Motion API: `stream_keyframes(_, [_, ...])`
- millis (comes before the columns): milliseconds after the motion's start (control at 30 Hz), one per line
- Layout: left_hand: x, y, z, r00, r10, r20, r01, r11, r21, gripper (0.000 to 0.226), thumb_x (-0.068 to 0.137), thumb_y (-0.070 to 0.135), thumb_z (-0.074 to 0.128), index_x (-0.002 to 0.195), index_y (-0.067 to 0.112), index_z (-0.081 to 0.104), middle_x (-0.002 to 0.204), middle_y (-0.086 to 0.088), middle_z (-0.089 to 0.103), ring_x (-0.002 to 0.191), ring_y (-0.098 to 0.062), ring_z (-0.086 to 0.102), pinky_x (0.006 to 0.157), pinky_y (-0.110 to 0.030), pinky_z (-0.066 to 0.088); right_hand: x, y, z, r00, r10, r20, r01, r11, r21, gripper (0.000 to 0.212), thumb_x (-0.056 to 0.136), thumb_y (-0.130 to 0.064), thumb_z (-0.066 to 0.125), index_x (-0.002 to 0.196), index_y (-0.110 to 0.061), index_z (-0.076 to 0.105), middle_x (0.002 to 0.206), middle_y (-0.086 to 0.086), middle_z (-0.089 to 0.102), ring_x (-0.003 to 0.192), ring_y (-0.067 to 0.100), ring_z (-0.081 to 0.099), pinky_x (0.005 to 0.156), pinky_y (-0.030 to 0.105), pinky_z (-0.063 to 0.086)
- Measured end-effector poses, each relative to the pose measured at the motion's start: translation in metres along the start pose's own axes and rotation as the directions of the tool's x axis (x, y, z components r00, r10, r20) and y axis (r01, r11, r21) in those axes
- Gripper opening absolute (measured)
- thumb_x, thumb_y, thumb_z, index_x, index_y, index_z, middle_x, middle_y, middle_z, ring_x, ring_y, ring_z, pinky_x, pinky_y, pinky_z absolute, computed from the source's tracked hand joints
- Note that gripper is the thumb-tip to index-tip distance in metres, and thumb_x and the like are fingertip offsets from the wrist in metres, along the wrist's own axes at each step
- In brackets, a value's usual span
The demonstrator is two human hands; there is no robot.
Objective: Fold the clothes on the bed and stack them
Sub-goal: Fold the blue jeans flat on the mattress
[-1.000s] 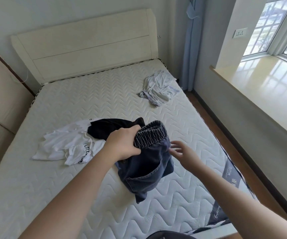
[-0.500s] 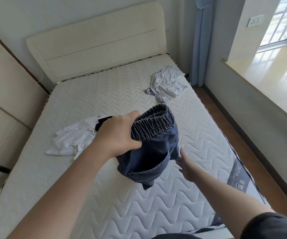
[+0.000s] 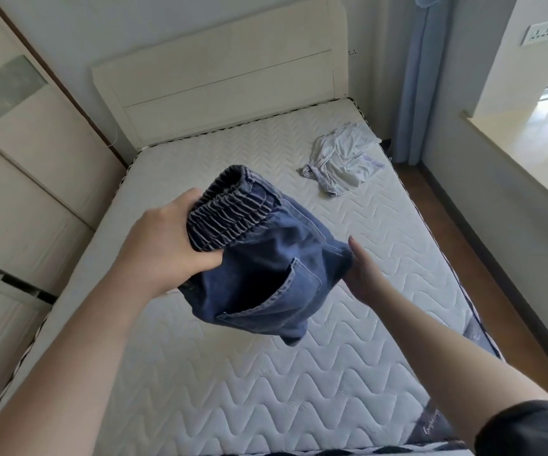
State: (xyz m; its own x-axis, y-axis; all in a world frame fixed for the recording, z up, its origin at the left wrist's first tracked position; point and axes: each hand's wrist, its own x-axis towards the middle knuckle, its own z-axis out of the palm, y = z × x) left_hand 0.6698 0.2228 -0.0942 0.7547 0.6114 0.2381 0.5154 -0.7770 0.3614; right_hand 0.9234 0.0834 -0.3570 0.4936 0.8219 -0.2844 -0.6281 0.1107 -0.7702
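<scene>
Item: dark blue denim shorts (image 3: 276, 268), bunched, held aloft over mid-mattress; ribbed elastic waistband, stitched patch pocket, soft heavy drape. Left hand (image 3: 164, 248), at 9 o'clock of the garment, clenches the gathered waistband, probably to carry the bundle clear of the bed. Right hand (image 3: 363, 274), at 3 o'clock, touches the fabric's edge; its fingers are hidden, so whether it grasps cannot be told. Light grey garment (image 3: 341, 159), crumpled, at 1 o'clock, unfolded. Mattress (image 3: 233, 390): white, wave-quilted.

Cream headboard (image 3: 220, 80), blue curtain (image 3: 414, 77), sunlit windowsill (image 3: 529, 126)
</scene>
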Motion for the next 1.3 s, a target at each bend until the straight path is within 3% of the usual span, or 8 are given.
stream_keyframes(200, [-0.008,-0.046,-0.012,0.98,-0.146,-0.139,0.137,0.988,-0.073,0.045,0.06,0.035,0.082,0.092,0.04,0.05,0.082,0.037,0.059,0.066,0.009,0.054,0.055,-0.021,0.037,-0.004,-0.055,0.007,0.983,-0.15,-0.11,0.136,0.982,-0.127,0.033,0.073,-0.023,0.069,0.098,-0.003,0.071,0.099,0.019,0.066,0.094,0.035,0.061,0.084,0.042,0.045])
stream_keyframes(433, [-0.028,-0.081,-0.001,0.948,-0.243,-0.205,0.172,0.934,-0.313,0.041,0.064,0.023,0.086,0.094,0.033,0.059,0.083,0.032,0.064,0.078,0.003,0.062,0.061,-0.023,0.042,-0.056,-0.121,0.031,0.912,-0.386,0.141,0.411,0.85,-0.33,0.02,0.092,-0.014,0.064,0.109,-0.012,0.074,0.111,0.015,0.072,0.104,0.028,0.069,0.084,0.03,0.055])
stream_keyframes(567, [-0.042,-0.087,0.0,0.95,-0.222,-0.217,0.094,0.871,-0.481,0.044,0.059,0.028,0.084,0.093,0.043,0.059,0.086,0.033,0.065,0.079,0.012,0.061,0.067,-0.024,0.044,-0.11,-0.16,0.068,0.786,-0.618,0.011,0.553,0.695,-0.458,0.014,0.095,-0.014,0.062,0.099,-0.013,0.076,0.098,0.008,0.075,0.091,0.021,0.069,0.084,0.034,0.055])
stream_keyframes(633, [-0.049,-0.09,-0.002,0.955,-0.219,-0.199,0.07,0.821,-0.567,0.047,0.054,0.036,0.081,0.096,0.041,0.061,0.09,0.031,0.067,0.081,0.013,0.062,0.07,-0.025,0.046,-0.143,-0.175,0.096,0.693,-0.721,0.001,0.598,0.573,-0.56,0.014,0.095,-0.017,0.062,0.093,-0.018,0.076,0.085,-0.004,0.076,0.078,0.008,0.069,0.07,0.021,0.055])
stream_keyframes(800, [-0.072,-0.105,-0.008,0.966,-0.221,-0.134,0.05,0.667,-0.744,0.056,0.049,0.041,0.084,0.102,0.039,0.065,0.098,0.015,0.073,0.089,-0.007,0.07,0.077,-0.035,0.054,-0.202,-0.193,0.155,0.524,-0.852,0.002,0.621,0.38,-0.686,0.01,0.093,-0.02,0.064,0.089,-0.023,0.073,0.07,-0.02,0.071,0.063,-0.007,0.061,0.058,0.01,0.046])
stream_keyframes(900, [-0.096,-0.119,0.001,0.97,-0.228,-0.082,0.082,0.628,-0.774,0.054,0.052,0.037,0.085,0.101,0.036,0.065,0.097,0.013,0.074,0.09,-0.012,0.071,0.078,-0.038,0.056,-0.207,-0.177,0.164,0.568,-0.823,-0.015,0.518,0.371,-0.771,0.012,0.092,-0.024,0.067,0.093,-0.015,0.074,0.071,-0.015,0.071,0.063,-0.003,0.062,0.059,0.012,0.047])
stream_keyframes(1133, [-0.186,-0.173,0.068,0.954,-0.257,0.158,0.284,0.595,-0.752,0.055,0.055,0.037,0.09,0.104,0.03,0.067,0.097,0.012,0.075,0.092,-0.01,0.07,0.08,-0.032,0.054,-0.178,-0.062,0.12,0.852,-0.467,-0.238,-0.004,0.449,-0.894,0.023,0.09,-0.042,0.067,0.087,-0.021,0.073,0.079,-0.004,0.072,0.058,0.0,0.062,0.049,0.01,0.044])
stream_keyframes(1300, [-0.238,-0.217,0.107,0.902,-0.307,0.304,0.43,0.571,-0.699,0.051,0.061,0.031,0.093,0.104,0.022,0.066,0.094,0.007,0.076,0.091,-0.014,0.071,0.083,-0.034,0.055,-0.16,0.038,0.085,0.881,-0.253,-0.4,-0.214,0.541,-0.813,0.032,0.092,-0.038,0.066,0.104,-0.01,0.074,0.089,0.005,0.073,0.08,0.02,0.068,0.078,0.03,0.055])
